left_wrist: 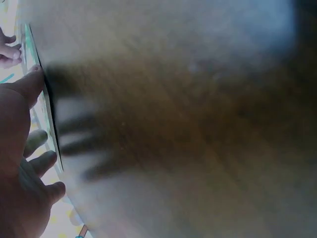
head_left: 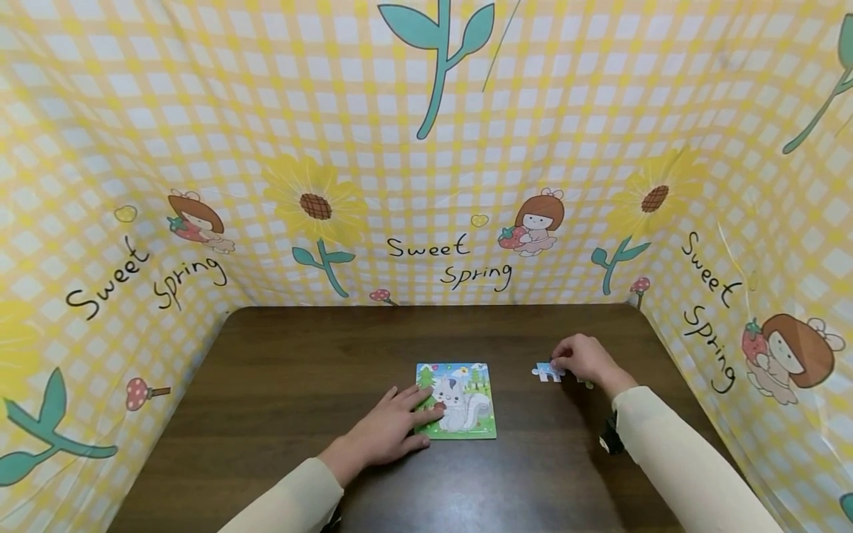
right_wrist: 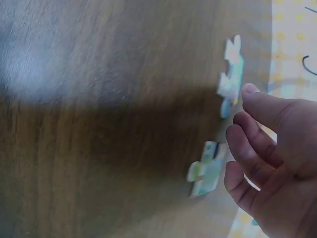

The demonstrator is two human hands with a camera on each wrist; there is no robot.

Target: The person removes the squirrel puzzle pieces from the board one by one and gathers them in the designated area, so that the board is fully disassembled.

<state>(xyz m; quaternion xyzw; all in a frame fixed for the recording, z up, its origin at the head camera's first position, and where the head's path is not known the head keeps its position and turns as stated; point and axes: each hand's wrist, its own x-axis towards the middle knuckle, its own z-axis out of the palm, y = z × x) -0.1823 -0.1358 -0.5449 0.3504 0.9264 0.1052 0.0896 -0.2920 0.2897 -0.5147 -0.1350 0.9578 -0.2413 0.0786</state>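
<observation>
On the table lies a square squirrel picture puzzle (head_left: 466, 407) with a green border. My left hand (head_left: 393, 426) rests on its left side, fingers spread straight over the edge; in the left wrist view the thumb (left_wrist: 32, 82) lies along the puzzle's near edge. To the right, my right hand (head_left: 586, 363) pinches a blue-and-white jigsaw puzzle piece (head_left: 543, 372) at its right end, thumb and fingertips close together. In the right wrist view this puzzle piece (right_wrist: 232, 74) is by the thumb tip. A greenish puzzle piece (right_wrist: 207, 173) lies below the curled fingers, partly hidden in the head view.
The dark wooden table (head_left: 320, 348) is enclosed on the left, back and right by a yellow checked cloth (head_left: 426, 178) with printed flowers and figures. Bare tabletop separates the puzzle from the loose pieces.
</observation>
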